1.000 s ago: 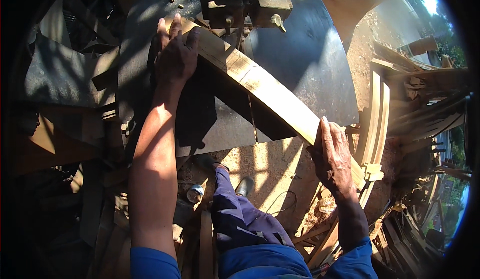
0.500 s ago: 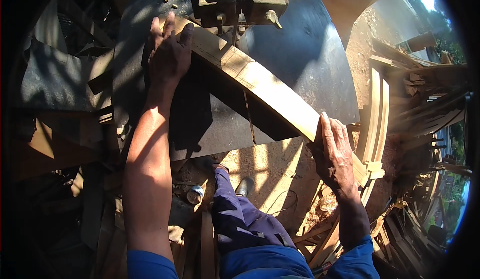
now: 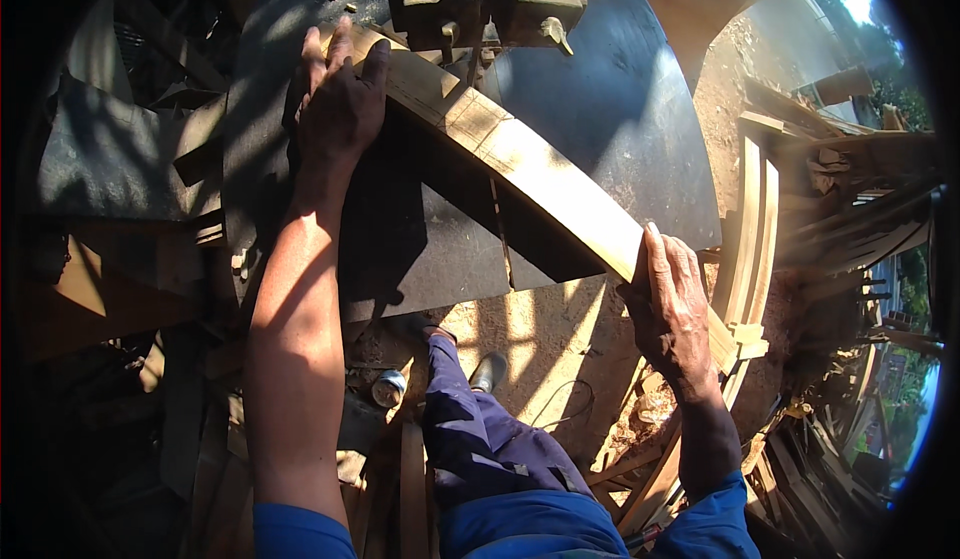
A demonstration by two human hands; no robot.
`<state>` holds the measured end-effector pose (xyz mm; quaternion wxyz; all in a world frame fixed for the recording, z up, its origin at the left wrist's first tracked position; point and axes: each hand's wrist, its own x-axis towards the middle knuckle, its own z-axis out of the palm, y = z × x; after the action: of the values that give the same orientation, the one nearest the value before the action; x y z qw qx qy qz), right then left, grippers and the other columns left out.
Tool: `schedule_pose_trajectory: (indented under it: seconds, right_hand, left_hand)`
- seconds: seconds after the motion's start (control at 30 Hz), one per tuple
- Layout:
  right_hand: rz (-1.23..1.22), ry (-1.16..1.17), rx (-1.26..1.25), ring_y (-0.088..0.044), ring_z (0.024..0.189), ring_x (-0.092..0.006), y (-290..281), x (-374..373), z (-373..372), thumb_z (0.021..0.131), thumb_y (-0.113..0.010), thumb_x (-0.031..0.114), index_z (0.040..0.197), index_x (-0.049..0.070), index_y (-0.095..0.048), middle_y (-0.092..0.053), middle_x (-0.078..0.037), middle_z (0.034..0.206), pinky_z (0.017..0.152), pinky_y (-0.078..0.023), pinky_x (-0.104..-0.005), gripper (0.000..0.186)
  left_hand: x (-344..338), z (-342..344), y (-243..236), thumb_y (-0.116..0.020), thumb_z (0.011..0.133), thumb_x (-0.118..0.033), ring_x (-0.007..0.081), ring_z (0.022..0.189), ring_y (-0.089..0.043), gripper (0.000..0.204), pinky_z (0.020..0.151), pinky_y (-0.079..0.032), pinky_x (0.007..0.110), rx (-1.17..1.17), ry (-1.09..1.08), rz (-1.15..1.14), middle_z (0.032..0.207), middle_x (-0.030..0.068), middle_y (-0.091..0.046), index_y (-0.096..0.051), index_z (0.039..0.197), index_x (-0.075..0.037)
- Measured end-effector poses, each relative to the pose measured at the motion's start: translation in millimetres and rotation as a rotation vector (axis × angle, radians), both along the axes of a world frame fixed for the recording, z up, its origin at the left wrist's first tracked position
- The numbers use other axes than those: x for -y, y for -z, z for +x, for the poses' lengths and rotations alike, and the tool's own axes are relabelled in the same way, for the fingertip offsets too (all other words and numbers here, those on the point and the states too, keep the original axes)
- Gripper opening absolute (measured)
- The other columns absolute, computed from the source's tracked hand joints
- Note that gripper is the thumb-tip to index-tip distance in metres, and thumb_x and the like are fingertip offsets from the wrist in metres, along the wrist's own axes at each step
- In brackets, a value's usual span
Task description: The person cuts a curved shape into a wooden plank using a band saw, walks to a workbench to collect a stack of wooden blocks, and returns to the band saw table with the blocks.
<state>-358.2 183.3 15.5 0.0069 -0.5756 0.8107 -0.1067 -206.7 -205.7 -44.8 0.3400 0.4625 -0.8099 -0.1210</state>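
Observation:
A long pale wooden board (image 3: 540, 184) with pencil lines on its face lies diagonally over the dark machine table (image 3: 600, 99), just below a grimy metal guide block (image 3: 435, 4) with a thumbscrew; a thin upright part behind the board may be a blade. My left hand (image 3: 340, 99) holds the board's upper left end, fingers over its top. My right hand (image 3: 670, 309) grips the lower right stretch, fingers laid along it and thumb hidden. A slot runs from under the board to the table's near edge.
Curved pale strips (image 3: 760, 249) lean at the right beside piles of offcuts (image 3: 805, 479). Dark sheets and scrap boards (image 3: 130, 149) crowd the left. Below the table are my legs, a sawdust-covered floor (image 3: 530, 369), a small can (image 3: 390, 387) and a loop of cord.
The machine, my left hand and the board's far end appear slightly further left and higher in the picture, mostly from a small view shift. Both hands keep their hold on the board.

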Motion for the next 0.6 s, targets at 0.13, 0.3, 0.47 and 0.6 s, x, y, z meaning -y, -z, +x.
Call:
schedule_pose_trajectory:
  seconds: [0.13, 0.3, 0.47, 0.6]
  right_hand:
    - [0.019, 0.025, -0.005, -0.049, 0.129, -0.0456, 0.6, 0.0, 0.0, 0.086, -0.074, 0.008, 0.156, -0.003, -0.031, -0.051, -0.028, 0.137, 0.112, -0.041, -0.0525, 0.083]
    - [0.007, 0.022, -0.017, -0.05, 0.128, -0.0458, 1.5, 1.1, 0.9, 0.087, -0.074, 0.008, 0.154, -0.004, -0.034, -0.051, -0.028, 0.137, 0.111, -0.041, -0.0528, 0.079]
    - [-0.028, 0.048, -0.021, -0.051, 0.129, -0.042, 1.9, 2.3, 2.9, 0.084, -0.077, 0.007, 0.153, -0.001, -0.038, -0.053, -0.024, 0.138, 0.11, -0.042, -0.0495, 0.079]
    - [-0.014, 0.014, -0.017, -0.051, 0.126, -0.0466, 1.1, 2.6, 1.5, 0.087, -0.074, 0.01, 0.152, -0.005, -0.036, -0.053, -0.028, 0.134, 0.109, -0.042, -0.0535, 0.076]
  left_hand:
    - [-1.0, -0.6, -0.4, -0.049, 0.1, -0.063, 0.0396, 0.147, -0.038, 0.071, 0.116, -0.038, 0.052, 0.03, -0.017, 0.045, 0.162, 0.0218, -0.031, -0.044, 0.156, -0.019]
    - [3.3, -0.4, 4.1, -0.048, 0.1, -0.063, 0.0414, 0.146, -0.038, 0.071, 0.118, -0.035, 0.051, -0.001, 0.02, -0.031, 0.16, 0.0231, -0.033, -0.044, 0.155, -0.019]
    - [4.9, -0.6, 6.3, -0.047, 0.1, -0.063, 0.0419, 0.145, -0.039, 0.071, 0.117, -0.036, 0.05, -0.004, 0.023, -0.043, 0.16, 0.0231, -0.033, -0.044, 0.155, -0.018]
    - [4.6, -1.5, 6.1, -0.047, 0.1, -0.063, 0.0426, 0.144, -0.04, 0.072, 0.117, -0.036, 0.05, 0.002, 0.01, -0.053, 0.16, 0.0233, -0.034, -0.044, 0.155, -0.017]
